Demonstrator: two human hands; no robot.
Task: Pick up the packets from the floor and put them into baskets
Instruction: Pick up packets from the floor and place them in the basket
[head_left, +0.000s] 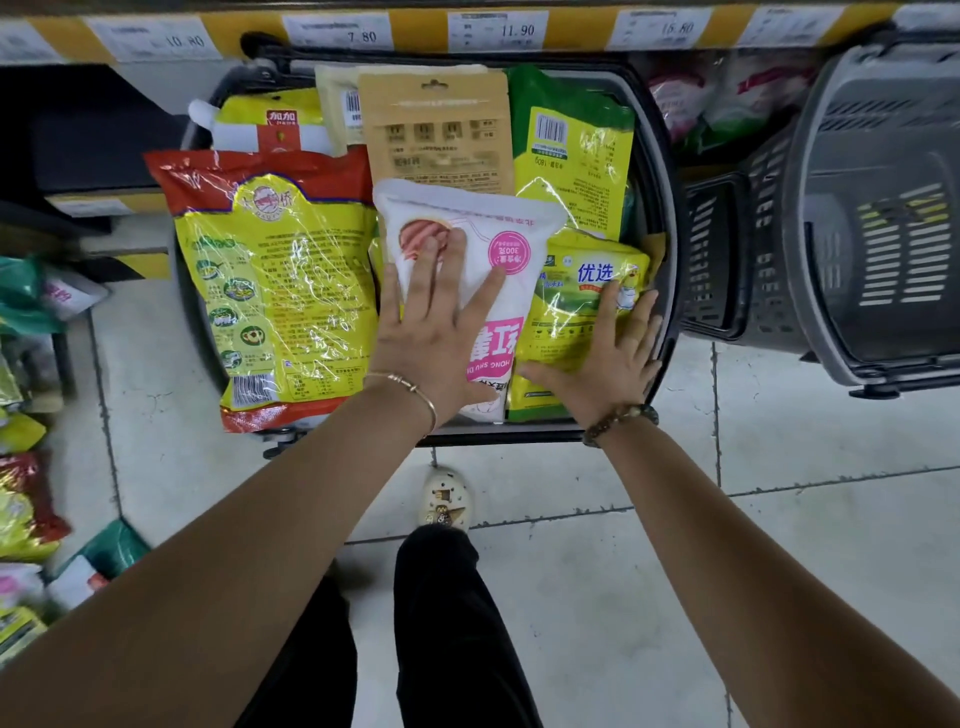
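A dark basket (661, 171) on the floor is packed with packets. My left hand (436, 327) lies flat with straight fingers on a white and pink packet (498, 249) in its middle. My right hand (608, 358) presses flat on a yellow-green packet (576, 306) at the basket's right side. A large red and yellow packet (275, 275) overhangs the left rim. A tan packet (436, 130) and a green-yellow packet (571, 145) fill the far half.
An empty grey basket (872, 218) stands to the right, with a second one (727, 260) nested beside it. More packets (26, 509) lie on the floor at the left edge. A shelf edge with price tags (498, 31) runs along the top. My foot (445, 499) is just before the basket.
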